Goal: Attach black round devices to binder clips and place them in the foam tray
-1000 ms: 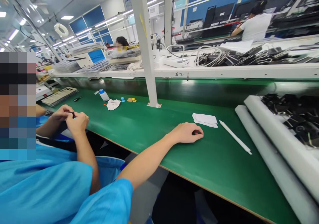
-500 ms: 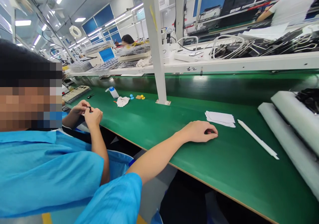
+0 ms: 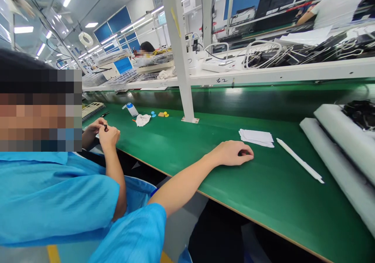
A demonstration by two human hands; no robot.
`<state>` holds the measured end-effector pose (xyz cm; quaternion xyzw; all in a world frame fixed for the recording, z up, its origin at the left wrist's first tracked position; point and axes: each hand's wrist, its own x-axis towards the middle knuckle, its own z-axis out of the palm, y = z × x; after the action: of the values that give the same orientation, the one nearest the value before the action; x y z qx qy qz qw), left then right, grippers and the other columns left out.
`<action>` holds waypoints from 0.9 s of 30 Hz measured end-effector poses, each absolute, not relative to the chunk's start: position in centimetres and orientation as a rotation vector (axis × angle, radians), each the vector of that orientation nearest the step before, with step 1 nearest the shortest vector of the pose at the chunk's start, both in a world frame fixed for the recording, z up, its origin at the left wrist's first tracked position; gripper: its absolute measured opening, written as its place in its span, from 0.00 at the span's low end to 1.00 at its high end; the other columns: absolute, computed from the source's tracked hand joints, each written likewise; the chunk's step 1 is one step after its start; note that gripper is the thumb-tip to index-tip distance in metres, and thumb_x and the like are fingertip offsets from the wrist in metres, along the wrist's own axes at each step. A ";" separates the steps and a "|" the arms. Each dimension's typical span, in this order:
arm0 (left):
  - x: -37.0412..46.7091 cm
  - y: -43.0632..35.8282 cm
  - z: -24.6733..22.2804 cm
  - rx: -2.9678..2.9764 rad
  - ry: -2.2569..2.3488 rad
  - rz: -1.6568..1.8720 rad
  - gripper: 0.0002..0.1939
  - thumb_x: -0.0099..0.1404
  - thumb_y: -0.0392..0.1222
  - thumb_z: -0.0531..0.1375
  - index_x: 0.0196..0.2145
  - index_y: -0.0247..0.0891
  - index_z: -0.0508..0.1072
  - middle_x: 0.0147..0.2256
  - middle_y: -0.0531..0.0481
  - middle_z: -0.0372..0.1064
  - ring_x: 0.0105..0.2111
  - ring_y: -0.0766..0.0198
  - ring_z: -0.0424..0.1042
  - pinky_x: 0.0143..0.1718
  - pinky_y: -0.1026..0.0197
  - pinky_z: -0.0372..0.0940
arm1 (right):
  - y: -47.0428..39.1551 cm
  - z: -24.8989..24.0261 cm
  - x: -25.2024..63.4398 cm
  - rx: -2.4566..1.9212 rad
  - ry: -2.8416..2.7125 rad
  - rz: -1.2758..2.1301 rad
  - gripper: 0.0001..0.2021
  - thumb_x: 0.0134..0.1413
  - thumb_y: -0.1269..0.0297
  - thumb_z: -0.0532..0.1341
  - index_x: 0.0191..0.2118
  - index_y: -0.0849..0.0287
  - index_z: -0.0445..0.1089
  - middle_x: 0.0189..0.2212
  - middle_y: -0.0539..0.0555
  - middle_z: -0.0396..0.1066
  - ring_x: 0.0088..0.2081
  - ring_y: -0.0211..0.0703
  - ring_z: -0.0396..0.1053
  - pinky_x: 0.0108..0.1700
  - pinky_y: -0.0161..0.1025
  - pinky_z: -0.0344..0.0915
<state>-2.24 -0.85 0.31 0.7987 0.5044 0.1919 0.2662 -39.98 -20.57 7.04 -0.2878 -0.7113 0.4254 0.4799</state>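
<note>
My left hand (image 3: pixel 231 153) rests on the green tabletop (image 3: pixel 281 200), palm down. Thumb and forefinger curl into a loop with their tips together, and nothing shows between them. Just beyond the knuckles lies a small stack of white paper slips (image 3: pixel 256 137). To the right of the fingertips is a slim white pen-like stick (image 3: pixel 299 160), apart from the hand. My right hand is out of view.
Close on the left, a co-worker in blue (image 3: pixel 58 196) pinches a small dark piece (image 3: pixel 105 127) in both hands. A white post (image 3: pixel 185 79) rises from the table. Foam-wrapped bundles (image 3: pixel 336 153) lie at right. Farther left are a white bottle (image 3: pixel 132 109) and a crumpled cloth (image 3: pixel 143 119).
The view has shifted slightly, so most things appear a little farther left. My left hand keeps its place and pose on the table.
</note>
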 end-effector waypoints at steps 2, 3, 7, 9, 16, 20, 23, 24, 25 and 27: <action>-2.2 -0.9 0.3 2.159 1.357 0.527 0.10 0.70 0.45 0.58 0.42 0.40 0.77 0.40 0.51 0.78 0.41 0.62 0.74 0.39 0.62 0.65 | -20.6 7.1 -40.3 -0.666 -1.696 1.022 0.33 0.73 0.56 0.34 0.31 0.63 0.72 0.25 0.39 0.41 0.24 0.33 0.52 0.31 0.47 0.37; -2.2 -0.9 0.3 2.160 1.353 0.535 0.10 0.70 0.45 0.59 0.42 0.40 0.77 0.40 0.51 0.78 0.40 0.62 0.74 0.39 0.62 0.65 | -20.6 7.1 -40.4 -0.675 -1.691 1.008 0.33 0.73 0.55 0.34 0.32 0.63 0.72 0.25 0.39 0.41 0.24 0.33 0.52 0.31 0.47 0.37; -2.2 -1.0 0.3 2.163 1.342 0.562 0.09 0.69 0.44 0.59 0.41 0.40 0.78 0.39 0.52 0.78 0.39 0.62 0.74 0.38 0.62 0.64 | -20.7 7.4 -40.9 -0.801 -1.795 0.964 0.33 0.74 0.53 0.36 0.30 0.63 0.72 0.26 0.39 0.38 0.26 0.33 0.53 0.32 0.47 0.36; -2.2 -1.0 0.3 2.170 1.344 0.564 0.09 0.69 0.44 0.59 0.41 0.40 0.78 0.38 0.52 0.78 0.39 0.62 0.73 0.37 0.62 0.64 | -20.7 7.6 -40.9 -0.802 -1.834 0.956 0.33 0.74 0.54 0.37 0.30 0.64 0.72 0.27 0.39 0.38 0.27 0.33 0.54 0.32 0.47 0.35; -2.2 -1.0 0.4 2.158 1.370 0.522 0.10 0.70 0.45 0.59 0.42 0.41 0.78 0.40 0.51 0.78 0.40 0.61 0.74 0.40 0.61 0.65 | -20.9 8.4 -40.7 -0.756 -1.759 0.932 0.36 0.74 0.56 0.31 0.31 0.64 0.72 0.28 0.39 0.37 0.24 0.32 0.50 0.32 0.46 0.36; -2.2 -1.0 0.4 2.174 1.366 0.522 0.09 0.70 0.45 0.58 0.42 0.41 0.78 0.39 0.51 0.78 0.40 0.62 0.74 0.40 0.61 0.65 | -20.9 8.8 -40.5 -0.777 -1.723 0.916 0.35 0.74 0.57 0.31 0.33 0.63 0.72 0.28 0.39 0.35 0.23 0.32 0.49 0.32 0.45 0.37; -2.2 -1.0 0.3 2.182 1.352 0.537 0.10 0.70 0.45 0.58 0.41 0.41 0.78 0.39 0.51 0.78 0.40 0.62 0.74 0.39 0.61 0.65 | -20.8 9.0 -40.3 -0.705 -1.706 0.949 0.35 0.74 0.59 0.31 0.36 0.64 0.73 0.28 0.40 0.37 0.23 0.32 0.49 0.32 0.45 0.37; -2.2 -1.0 0.3 2.181 1.348 0.543 0.10 0.70 0.45 0.58 0.41 0.40 0.78 0.39 0.51 0.78 0.40 0.62 0.74 0.39 0.61 0.65 | -20.8 9.0 -40.3 -0.707 -1.720 0.955 0.34 0.74 0.59 0.31 0.36 0.65 0.73 0.28 0.40 0.37 0.24 0.31 0.49 0.32 0.45 0.37; -2.2 -1.0 0.3 2.178 1.347 0.543 0.10 0.70 0.45 0.58 0.42 0.40 0.78 0.39 0.51 0.78 0.40 0.62 0.74 0.39 0.61 0.65 | -20.8 9.1 -40.2 -0.723 -1.735 0.955 0.34 0.75 0.59 0.32 0.36 0.65 0.73 0.28 0.40 0.37 0.24 0.31 0.49 0.32 0.45 0.37; -2.2 -1.0 0.3 2.167 1.356 0.533 0.10 0.70 0.45 0.58 0.42 0.40 0.78 0.40 0.51 0.78 0.41 0.61 0.74 0.39 0.61 0.65 | -20.7 9.2 -40.2 -0.759 -1.741 0.944 0.34 0.75 0.59 0.31 0.33 0.65 0.71 0.28 0.40 0.36 0.24 0.31 0.49 0.32 0.45 0.37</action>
<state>-2.21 -0.96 0.31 0.8008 0.5013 0.1970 0.2621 -40.16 -20.71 9.18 -0.3121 -0.7161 0.3885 0.4887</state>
